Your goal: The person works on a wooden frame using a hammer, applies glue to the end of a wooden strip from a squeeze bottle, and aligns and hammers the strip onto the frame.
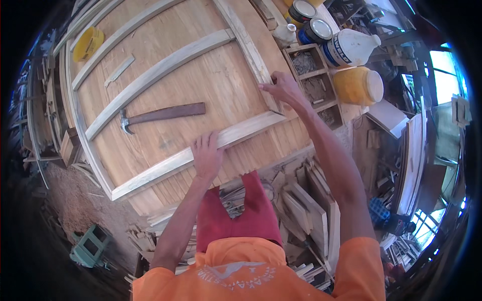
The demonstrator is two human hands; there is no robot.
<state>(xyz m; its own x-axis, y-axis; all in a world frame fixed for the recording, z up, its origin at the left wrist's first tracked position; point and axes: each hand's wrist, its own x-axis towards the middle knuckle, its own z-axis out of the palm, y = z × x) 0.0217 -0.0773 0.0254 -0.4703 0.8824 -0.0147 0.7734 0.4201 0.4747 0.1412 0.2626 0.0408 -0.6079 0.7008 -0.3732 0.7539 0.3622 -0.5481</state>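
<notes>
A pale wooden frame (145, 176) with mitred corners and inner crossbars lies flat on a wooden tabletop (170, 128). My left hand (207, 156) rests across its near rail, fingers stretched over the wood. On the right-hand rail, close to the near right corner, my right hand (285, 90) has its thumb on the top face and its fingers bent at the outer side. A claw hammer (165, 114) with a dark wooden handle lies inside the frame, near the left hand. Farther left is a short wood strip (119, 70).
A yellow tub (89, 44) sits at the far left of the frame. Along the right edge stand a compartmented wooden box (315, 75) holding small hardware, a white jug (350, 48), a yellow container (357, 86) and cans. Boards (309, 210) lean below the table; a green machine (90, 246) stands lower left.
</notes>
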